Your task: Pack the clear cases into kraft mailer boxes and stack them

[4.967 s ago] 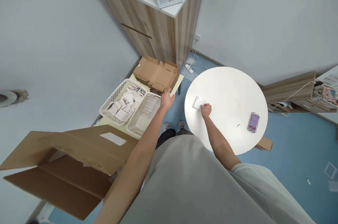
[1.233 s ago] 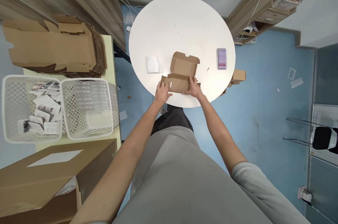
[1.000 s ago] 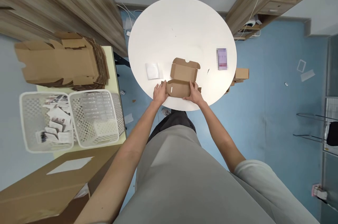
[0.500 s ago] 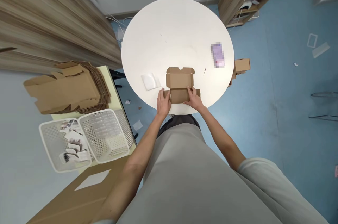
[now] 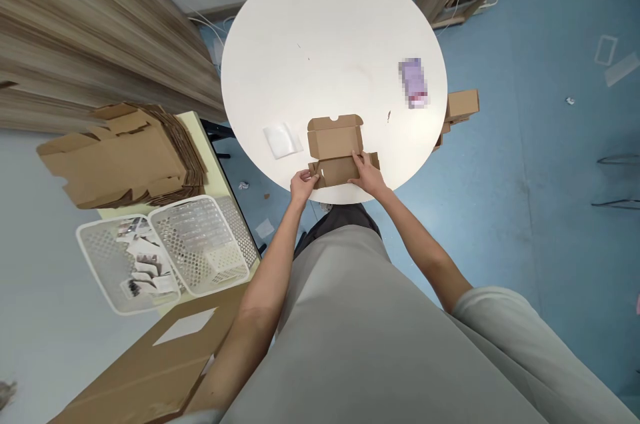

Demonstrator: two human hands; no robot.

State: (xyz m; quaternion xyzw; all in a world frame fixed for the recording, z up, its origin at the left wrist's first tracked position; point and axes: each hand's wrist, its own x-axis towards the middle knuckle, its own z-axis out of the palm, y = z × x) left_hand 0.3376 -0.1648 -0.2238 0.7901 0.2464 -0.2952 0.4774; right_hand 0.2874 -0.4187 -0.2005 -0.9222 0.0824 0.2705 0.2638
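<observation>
Though half-folded, open-lidded brown carton point(image 5: 335, 151), left grip point(image 5: 302, 187) and right grip point(image 5: 369, 177) closed on it.

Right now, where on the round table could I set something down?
The widest bare patch of the round table lies beyond the open carton and left of the blurred purple item, with only tiny specks. A smaller one lies between the purple item and the right hand, beside a dark mark. Crowded: the near edge, with left hand, carton and white packet.
</observation>
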